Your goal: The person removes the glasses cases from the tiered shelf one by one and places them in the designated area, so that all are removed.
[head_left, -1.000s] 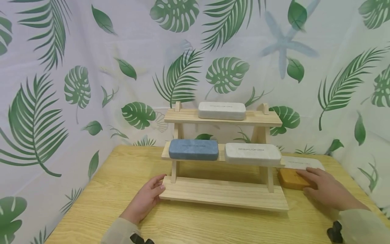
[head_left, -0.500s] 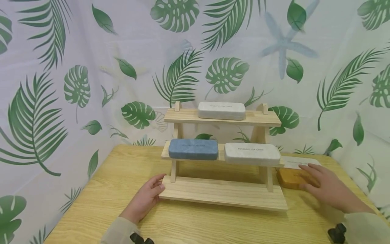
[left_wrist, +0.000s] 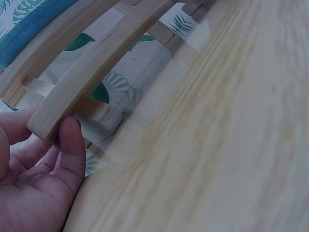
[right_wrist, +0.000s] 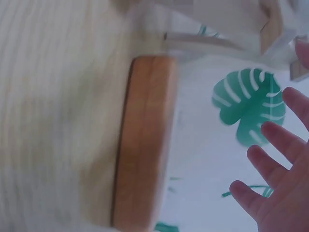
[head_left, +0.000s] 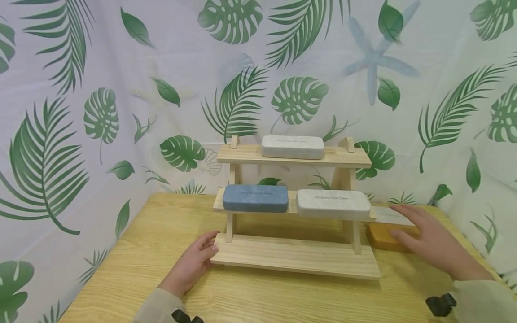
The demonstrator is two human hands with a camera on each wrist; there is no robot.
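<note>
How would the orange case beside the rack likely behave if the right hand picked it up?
The orange case looks rigid and boxy, so probably stiff. It lies flat with rounded edges, so it is unlikely to roll. Its matte surface suggests decent grip for the right hand.

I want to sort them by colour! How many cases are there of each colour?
White glasses cases: 3
Blue glasses case: 1
Orange-brown glasses case: 1
Total: 5
</note>
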